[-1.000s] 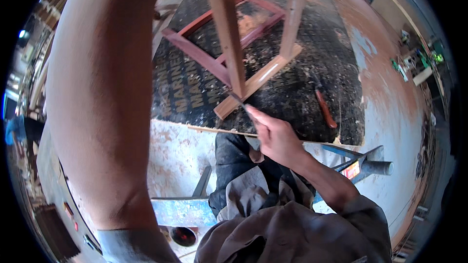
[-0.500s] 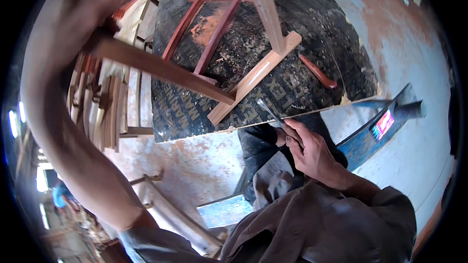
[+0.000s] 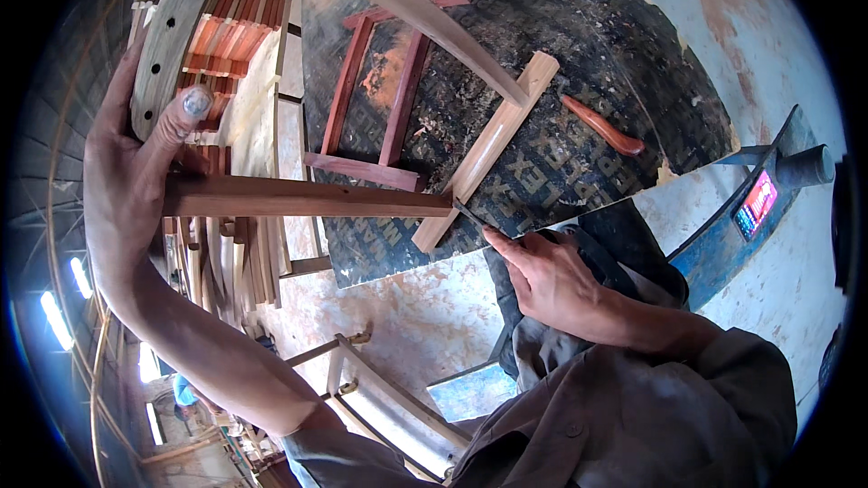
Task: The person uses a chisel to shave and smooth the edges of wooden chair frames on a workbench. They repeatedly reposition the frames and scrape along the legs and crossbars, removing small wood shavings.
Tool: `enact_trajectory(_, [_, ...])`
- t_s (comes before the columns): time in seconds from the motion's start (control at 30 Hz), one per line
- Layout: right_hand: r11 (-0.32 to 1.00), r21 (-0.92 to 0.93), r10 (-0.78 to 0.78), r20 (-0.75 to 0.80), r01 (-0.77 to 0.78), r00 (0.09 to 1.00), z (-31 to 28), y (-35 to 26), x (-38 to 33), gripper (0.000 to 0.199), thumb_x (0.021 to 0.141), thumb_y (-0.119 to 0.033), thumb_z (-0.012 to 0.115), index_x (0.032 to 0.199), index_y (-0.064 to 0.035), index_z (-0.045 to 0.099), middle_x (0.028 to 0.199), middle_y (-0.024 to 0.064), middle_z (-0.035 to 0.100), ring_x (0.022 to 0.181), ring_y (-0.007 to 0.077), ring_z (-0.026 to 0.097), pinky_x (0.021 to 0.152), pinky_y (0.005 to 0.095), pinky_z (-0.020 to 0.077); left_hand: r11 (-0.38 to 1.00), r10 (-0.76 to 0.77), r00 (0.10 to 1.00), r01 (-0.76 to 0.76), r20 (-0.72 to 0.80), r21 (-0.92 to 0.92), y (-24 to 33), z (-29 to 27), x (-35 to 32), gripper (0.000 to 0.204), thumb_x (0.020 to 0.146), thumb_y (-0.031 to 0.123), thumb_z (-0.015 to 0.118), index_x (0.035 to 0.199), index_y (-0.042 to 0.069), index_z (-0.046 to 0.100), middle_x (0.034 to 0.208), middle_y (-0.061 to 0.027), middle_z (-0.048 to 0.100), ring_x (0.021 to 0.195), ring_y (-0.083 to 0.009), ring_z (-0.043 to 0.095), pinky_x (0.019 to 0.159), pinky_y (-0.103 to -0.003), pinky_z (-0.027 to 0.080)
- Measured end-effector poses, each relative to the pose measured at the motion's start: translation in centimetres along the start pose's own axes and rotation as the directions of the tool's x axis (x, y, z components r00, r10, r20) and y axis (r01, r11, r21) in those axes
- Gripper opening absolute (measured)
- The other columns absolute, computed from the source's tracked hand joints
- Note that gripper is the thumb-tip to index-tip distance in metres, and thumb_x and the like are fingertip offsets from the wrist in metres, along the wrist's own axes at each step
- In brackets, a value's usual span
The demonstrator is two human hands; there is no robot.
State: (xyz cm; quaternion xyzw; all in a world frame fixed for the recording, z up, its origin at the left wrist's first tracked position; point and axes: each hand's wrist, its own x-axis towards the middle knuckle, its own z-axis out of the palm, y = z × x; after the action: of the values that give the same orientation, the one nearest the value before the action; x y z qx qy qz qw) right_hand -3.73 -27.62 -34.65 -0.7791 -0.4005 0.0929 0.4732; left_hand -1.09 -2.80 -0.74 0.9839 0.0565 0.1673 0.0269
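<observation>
A wooden frame stands partly raised over the dark board. It has a pale bottom bar, a straight brown side piece, a curved side piece and a rail with a row of round holes. At the upper left my left hand is wrapped round that rail, its thumb over the near end. My right hand grips a chisel, its index finger stretched along the blade. The chisel's tip is at the joint between brown side piece and bottom bar; its handle is hidden in my palm.
A small reddish frame and a red-brown curved handle-like piece lie on the board among shavings. Stacked wood strips fill the left. A lit phone rests on a blue bench at right. Another person is at lower left.
My right hand has brought the chisel's tip up to the joint. The frame's upper end, with my left hand on it, has swung lower, showing the holed rail.
</observation>
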Motion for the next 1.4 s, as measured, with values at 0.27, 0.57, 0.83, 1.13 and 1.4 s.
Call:
enact_trajectory(0.27, [0.989, -0.145, 0.047, 0.078, -0.035, 0.996, -0.8, -2.0, 0.4, 0.067, 0.084, -0.001, 0.066, 0.149, -0.0042, 0.051, 0.089, 0.0210, 0.063, 0.077, 0.0383, 0.061, 0.074, 0.0492, 0.0515, 0.996, 0.002, 0.995, 0.007, 0.103, -0.088, -2.2, -0.3, 1.3, 0.096, 0.088, 0.058, 0.077, 0.158, 0.003, 0.039, 0.074, -0.0098, 0.071, 0.060, -0.0163, 0.073, 0.056, -0.036, 0.066])
enact_trajectory(0.57, [0.993, -0.091, 0.074, -0.033, -0.077, 0.997, 2.2, -1.9, 4.9, 0.062, 0.085, 0.001, 0.065, 0.146, -0.0005, 0.053, 0.087, 0.0243, 0.064, 0.068, 0.0401, 0.065, 0.061, 0.0499, 0.0543, 0.971, -0.002, 0.995, 0.027, 0.103, -0.237, -4.4, 1.8, 3.1, 0.089, 0.086, 0.044, 0.084, 0.154, 0.001, 0.045, 0.091, -0.0089, 0.073, 0.059, -0.0112, 0.068, 0.055, -0.025, 0.060])
enact_trajectory(0.83, [0.989, -0.125, 0.077, -0.047, -0.082, 0.996, -1.6, -1.8, 0.9, 0.062, 0.087, -0.001, 0.066, 0.148, -0.0065, 0.055, 0.085, 0.0190, 0.062, 0.068, 0.0372, 0.065, 0.061, 0.0467, 0.0554, 0.973, -0.002, 0.996, 0.023, 0.092, -0.231, -3.0, 1.3, 2.7, 0.080, 0.088, 0.034, 0.085, 0.151, 0.000, 0.050, 0.089, -0.0066, 0.072, 0.055, -0.0081, 0.063, 0.050, -0.022, 0.055])
enact_trajectory(1.13, [0.935, -0.330, -0.099, 0.118, 0.133, 0.988, 0.0, -1.4, 1.6, 0.075, 0.080, -0.007, 0.070, 0.150, 0.0050, 0.047, 0.100, 0.0267, 0.065, 0.064, 0.0292, 0.069, 0.055, 0.0455, 0.0557, 0.988, -0.088, 0.990, 0.101, 0.107, -0.117, -3.6, 0.1, 2.0, 0.089, 0.088, 0.044, 0.082, 0.157, 0.004, 0.041, 0.095, -0.0094, 0.075, 0.059, -0.0115, 0.067, 0.053, -0.025, 0.058])
enact_trajectory(1.4, [0.944, 0.325, 0.089, -0.057, -0.066, 0.994, 0.4, -0.1, 1.8, 0.057, 0.096, 0.000, 0.058, 0.152, -0.0040, 0.049, 0.079, 0.0102, 0.068, 0.063, 0.0157, 0.063, 0.054, 0.0324, 0.0513, 0.995, -0.066, 0.993, 0.074, 0.101, -0.073, -3.6, 0.0, 2.0, 0.094, 0.088, 0.043, 0.083, 0.157, -0.003, 0.037, 0.090, -0.0130, 0.075, 0.059, -0.0149, 0.071, 0.052, -0.026, 0.059])
